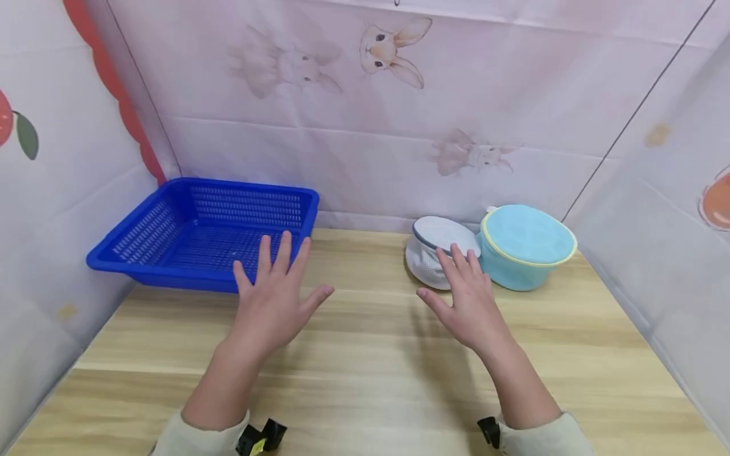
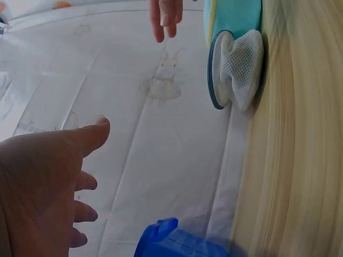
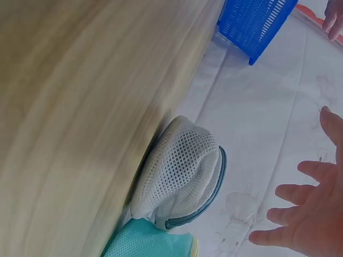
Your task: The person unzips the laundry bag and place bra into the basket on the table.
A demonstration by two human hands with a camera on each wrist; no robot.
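Both hands are held out over the table, fingers spread and nothing in them. My left hand [image 1: 270, 304] is nearest the blue plastic basket [image 1: 137, 277], its fingertips overlapping the near right rim in the head view. Over on the right, my right hand [image 1: 470, 304] overlaps a small white mesh laundry bag [image 1: 424, 263] with a dark blue edge. Touching that bag is a larger turquoise mesh laundry bag [image 1: 527, 234] with yellow piping. In the right wrist view the white mesh bag [image 3: 179, 166] looks slumped, its side folded in, and the right fingers [image 3: 286, 214] are apart from it.
The wood-grain table [image 1: 365, 380] reaches back to a pink cloth wall [image 1: 342, 158] printed with rabbits. White printed cloth [image 1: 51, 209] closes off the left side, and more cloth [image 1: 656, 221] the right. The basket sits in the back left corner.
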